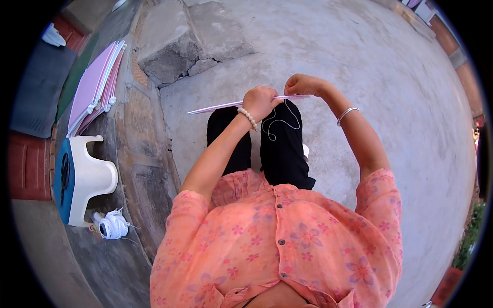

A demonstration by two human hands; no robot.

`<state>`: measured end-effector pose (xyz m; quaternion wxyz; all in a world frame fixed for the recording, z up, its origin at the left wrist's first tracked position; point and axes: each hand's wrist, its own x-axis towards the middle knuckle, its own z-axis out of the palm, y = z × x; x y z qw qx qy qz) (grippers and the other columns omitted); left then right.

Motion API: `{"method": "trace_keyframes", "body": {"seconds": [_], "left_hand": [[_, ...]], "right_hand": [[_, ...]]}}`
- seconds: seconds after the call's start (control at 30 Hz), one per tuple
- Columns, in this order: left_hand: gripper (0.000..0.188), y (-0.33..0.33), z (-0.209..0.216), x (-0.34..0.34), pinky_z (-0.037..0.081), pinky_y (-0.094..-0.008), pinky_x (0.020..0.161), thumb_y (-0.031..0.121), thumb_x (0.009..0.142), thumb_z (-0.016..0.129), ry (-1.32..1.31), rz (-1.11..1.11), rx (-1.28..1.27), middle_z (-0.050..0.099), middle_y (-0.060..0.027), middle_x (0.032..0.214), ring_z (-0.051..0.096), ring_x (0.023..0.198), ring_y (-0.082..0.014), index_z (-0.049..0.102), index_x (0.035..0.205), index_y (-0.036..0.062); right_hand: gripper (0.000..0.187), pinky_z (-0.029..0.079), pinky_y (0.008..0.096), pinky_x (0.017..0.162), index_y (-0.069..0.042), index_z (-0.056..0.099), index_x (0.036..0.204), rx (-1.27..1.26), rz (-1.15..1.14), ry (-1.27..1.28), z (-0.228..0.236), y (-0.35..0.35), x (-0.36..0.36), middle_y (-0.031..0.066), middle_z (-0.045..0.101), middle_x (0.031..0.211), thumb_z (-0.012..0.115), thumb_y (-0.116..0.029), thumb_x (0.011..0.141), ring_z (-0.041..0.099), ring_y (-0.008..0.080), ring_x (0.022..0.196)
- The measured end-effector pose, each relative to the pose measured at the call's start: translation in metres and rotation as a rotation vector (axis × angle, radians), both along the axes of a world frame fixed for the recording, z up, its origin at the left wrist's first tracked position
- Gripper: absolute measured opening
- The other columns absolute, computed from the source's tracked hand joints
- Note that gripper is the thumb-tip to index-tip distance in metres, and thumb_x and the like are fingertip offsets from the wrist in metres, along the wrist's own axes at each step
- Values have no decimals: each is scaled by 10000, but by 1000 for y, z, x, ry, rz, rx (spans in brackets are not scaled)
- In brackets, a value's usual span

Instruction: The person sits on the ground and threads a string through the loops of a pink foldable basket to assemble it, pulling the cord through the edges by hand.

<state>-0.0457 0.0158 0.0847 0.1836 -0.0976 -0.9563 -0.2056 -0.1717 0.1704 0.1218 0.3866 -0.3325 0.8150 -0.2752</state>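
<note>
Though unclear, sheets (215,108) through left grip (261,101).

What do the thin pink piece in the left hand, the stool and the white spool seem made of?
Thin pink piece: perhaps stiff paper or card, being straight and thin; nearly edge-on, so finish unclear.
Stool: likely moulded plastic, its white sides smooth with rounded edges.
White spool: apparently matte thread or fine cord, with loose strands sticking out.

The grey ledge (105,264) at left carries an upright stool (92,177), with thread (115,225) on the near side and pink sheets (96,82) on the far side.
</note>
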Motion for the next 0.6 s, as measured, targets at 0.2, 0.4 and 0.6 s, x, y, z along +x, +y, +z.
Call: {"method": "trace_keyframes", "body": {"seconds": [0.2,0.4,0.6], "left_hand": [[242,-7,0,1,478,-359,645,300,734,683,-169,-24,177,643,-114,758,613,720,-277,690,778,62],[238,-3,8,-4,475,-358,637,299,744,676,-203,-25,161,642,-122,759,617,702,-274,686,784,65],[261,-15,10,-12,464,-354,612,319,763,658,-198,-48,157,631,-127,711,603,660,-276,681,792,60]], "right_hand": [[137,372,264,535,-45,633,726,7,42,78,-13,-12,8,1,553,650,588,-174,743,474,99,611],[156,364,238,493,-56,587,738,-632,-563,20,32,-38,-8,17,568,709,565,-201,793,483,91,576],[133,379,190,453,-67,508,890,-519,-167,-129,141,-55,24,29,596,725,443,-178,923,594,88,633]]}}
